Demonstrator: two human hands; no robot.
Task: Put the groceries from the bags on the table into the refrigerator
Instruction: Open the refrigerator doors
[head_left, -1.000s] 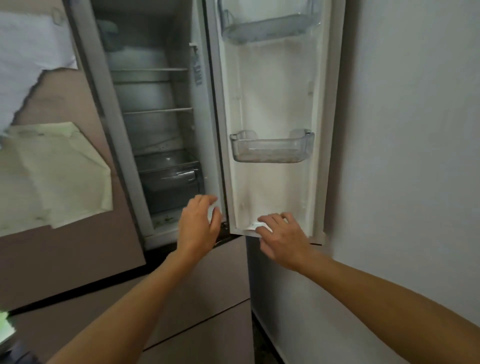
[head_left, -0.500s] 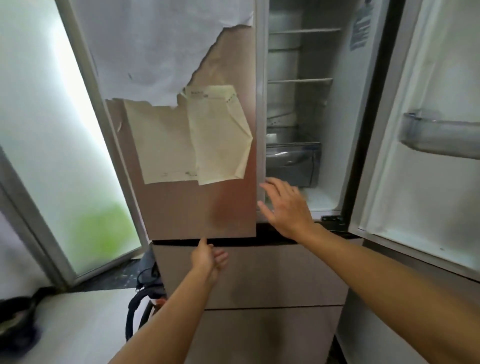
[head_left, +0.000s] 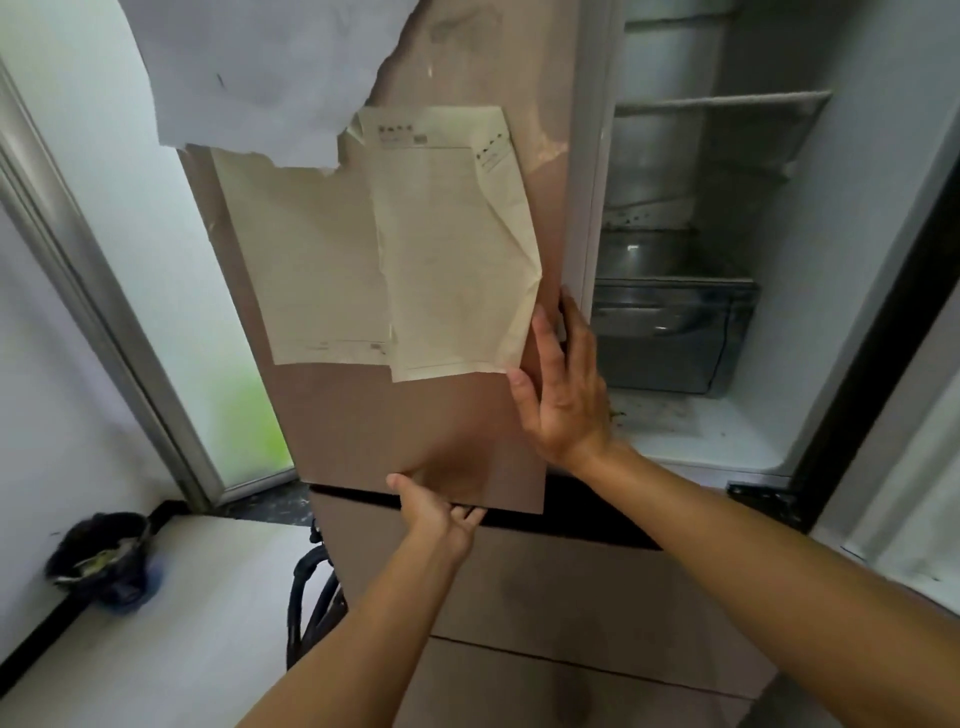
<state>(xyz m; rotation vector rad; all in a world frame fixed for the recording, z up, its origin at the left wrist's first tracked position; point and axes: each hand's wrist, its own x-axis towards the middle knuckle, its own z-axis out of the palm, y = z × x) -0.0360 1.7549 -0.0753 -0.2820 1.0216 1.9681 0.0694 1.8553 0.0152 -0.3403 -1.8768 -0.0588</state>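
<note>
The groceries and their bags are out of view. What we have in front of us is the fridge (head_left: 571, 597), its right half open at 2 o'clock, with a bare shelf (head_left: 717, 101) and a drawer (head_left: 665, 338) inside. The left door (head_left: 363, 415) stands at 12 o'clock and looks closed or nearly so.

Our left hand (head_left: 436, 514) is at the door's 6 o'clock, fingers hooked under the bottom edge and thumb on the front. Our right hand (head_left: 563, 395) is at about 4 o'clock on the door, thumb on the face and fingers wrapped round the free edge.

We judge the door a stiff, fairly heavy panel with a smooth face that gives little purchase, probably held by its seal. The edges are the sound hold, so both hands are well placed. The papers (head_left: 447, 249) at the door's centre hang loose, just beside our right fingers, and would likely tear or slide if gripped.
</note>
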